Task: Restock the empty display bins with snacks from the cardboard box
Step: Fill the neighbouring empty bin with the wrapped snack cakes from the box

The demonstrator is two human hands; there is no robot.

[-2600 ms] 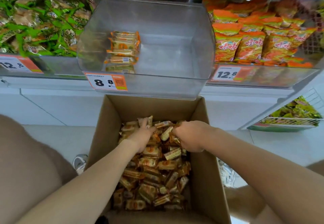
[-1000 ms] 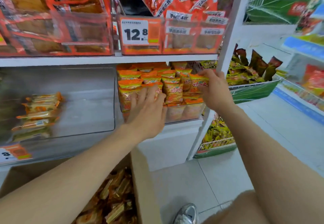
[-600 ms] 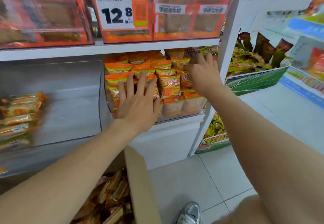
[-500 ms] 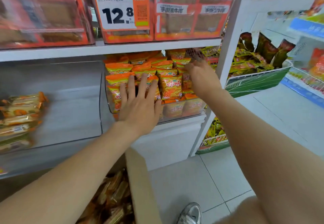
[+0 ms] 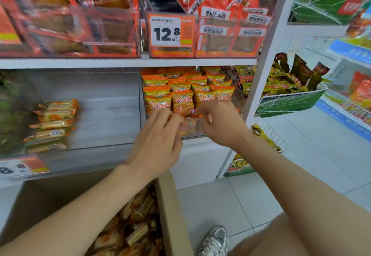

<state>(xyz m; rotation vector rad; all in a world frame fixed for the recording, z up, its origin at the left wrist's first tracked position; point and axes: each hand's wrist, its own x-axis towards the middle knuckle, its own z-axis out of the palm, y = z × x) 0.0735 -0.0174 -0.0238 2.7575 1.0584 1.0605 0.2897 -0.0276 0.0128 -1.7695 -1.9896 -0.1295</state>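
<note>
The cardboard box stands at the bottom, holding several gold-and-orange wrapped snacks. Above it on the left, a big clear bin holds only a short stack of the same snacks on its left side. Right of it is a clear bin packed with orange packets. My left hand reaches to that bin's front, fingers loosely bent and touching its rim. My right hand is beside it, fingers curled in a pinch at the same front rim. Blur hides the exact hold.
Red packets fill the shelf above, behind a 12.8 price tag. A white upright ends the shelf on the right, with a green tray of packets and a wire basket beyond. My shoe rests on the tiled floor.
My left hand has shifted right along the orange-packet bin's front. My right hand has drawn back from deep in that bin to its front rim and curled. The view tilted up.
</note>
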